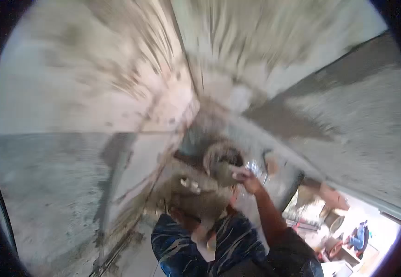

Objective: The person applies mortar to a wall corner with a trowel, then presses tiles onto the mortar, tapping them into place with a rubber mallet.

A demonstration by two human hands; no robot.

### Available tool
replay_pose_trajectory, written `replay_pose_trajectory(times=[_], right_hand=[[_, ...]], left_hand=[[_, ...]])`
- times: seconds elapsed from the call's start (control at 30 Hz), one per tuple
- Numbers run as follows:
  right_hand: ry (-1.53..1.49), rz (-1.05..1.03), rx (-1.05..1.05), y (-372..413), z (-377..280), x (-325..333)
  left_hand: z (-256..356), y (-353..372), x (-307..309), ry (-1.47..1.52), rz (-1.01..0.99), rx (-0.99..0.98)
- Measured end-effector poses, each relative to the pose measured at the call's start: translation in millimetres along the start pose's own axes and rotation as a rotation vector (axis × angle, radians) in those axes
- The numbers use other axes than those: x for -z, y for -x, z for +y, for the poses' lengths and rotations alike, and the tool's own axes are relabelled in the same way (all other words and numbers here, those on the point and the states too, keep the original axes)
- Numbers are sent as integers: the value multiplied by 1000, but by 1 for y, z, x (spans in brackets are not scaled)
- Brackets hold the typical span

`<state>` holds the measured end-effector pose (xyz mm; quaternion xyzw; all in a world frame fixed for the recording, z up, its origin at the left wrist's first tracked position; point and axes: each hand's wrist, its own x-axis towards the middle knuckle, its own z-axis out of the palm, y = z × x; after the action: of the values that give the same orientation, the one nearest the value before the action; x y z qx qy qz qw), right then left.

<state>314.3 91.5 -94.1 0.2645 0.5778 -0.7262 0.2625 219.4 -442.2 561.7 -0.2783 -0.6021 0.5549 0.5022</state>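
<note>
My right hand reaches forward over the floor with its fingers closed, pale at the tips. They seem to grip the near edge of a flat grey-green thing, too blurred to name. Just beyond it is a round, pan-like container with a dark inside. Some small white pieces lie to the left on a brownish, dirty surface. My left hand does not show. Below are my bent legs in dark patterned shorts.
Stained walls meet in a corner ahead; their lower parts have grey plaster. A shiny clear item and a brownish lump sit right of my hand. At lower right, a bright opening shows a person in blue among several objects.
</note>
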Motion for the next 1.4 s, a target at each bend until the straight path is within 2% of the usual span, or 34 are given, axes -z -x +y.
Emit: replay_pose_trajectory(times=[0.03,0.07,0.13,0.17,0.23,0.3,0.37,0.43,0.5,0.53,0.6,0.63,0.7,0.8,0.83,0.9,0.93,1.0,1.03,1.1,1.2,1.33,1.4], right_hand=[[9,-7,195,6,-18,-4],[52,-8,277,16,-68,-17],[-86,0,377,84,-200,-61],[-52,-1,421,102,-240,-69],[327,103,726,129,-325,-86],[404,192,792,169,-406,-113],[576,302,1042,213,-479,-145],[846,473,1407,223,-537,-165],[1238,807,1603,217,-581,-185],[1239,814,1615,208,-595,-197],[1447,1017,1615,180,-609,-219],[1450,1024,1619,164,-608,-226],[1827,1205,1456,138,-600,-237],[1794,1304,1531,127,-594,-236],[1796,1301,1529,125,-595,-234],[1732,1115,1554,127,-593,-226],[1737,1118,1555,131,-591,-222],[1825,941,1424,145,-586,-210],[1831,942,1428,158,-582,-203],[1981,779,1499,187,-576,-195],[1861,837,1479,217,-583,-203],[1672,864,1551,195,-621,-220],[1797,861,1273,178,-630,-234]], left_hand=[[13,9,4,311,-76,669],[13,15,6,252,-45,736],[13,29,10,277,-100,794],[12,34,11,327,-143,789],[12,41,12,444,-236,755],[3,17,13,521,-36,681],[-1,5,23,451,-69,681],[-4,4,22,454,-46,645],[-3,2,24,444,-41,678],[-1,2,24,469,-32,706],[2,3,24,499,-25,741],[3,3,25,498,-20,747],[3,6,25,519,-18,750],[0,5,26,551,10,734],[0,6,24,553,8,734],[1,8,24,555,28,734],[0,6,24,556,31,739],[-1,1,27,525,39,764],[-2,-1,28,523,38,771],[-3,-3,29,551,45,789],[-3,-4,28,534,61,813],[-1,-3,28,535,65,803],[-4,0,28,558,64,781]])
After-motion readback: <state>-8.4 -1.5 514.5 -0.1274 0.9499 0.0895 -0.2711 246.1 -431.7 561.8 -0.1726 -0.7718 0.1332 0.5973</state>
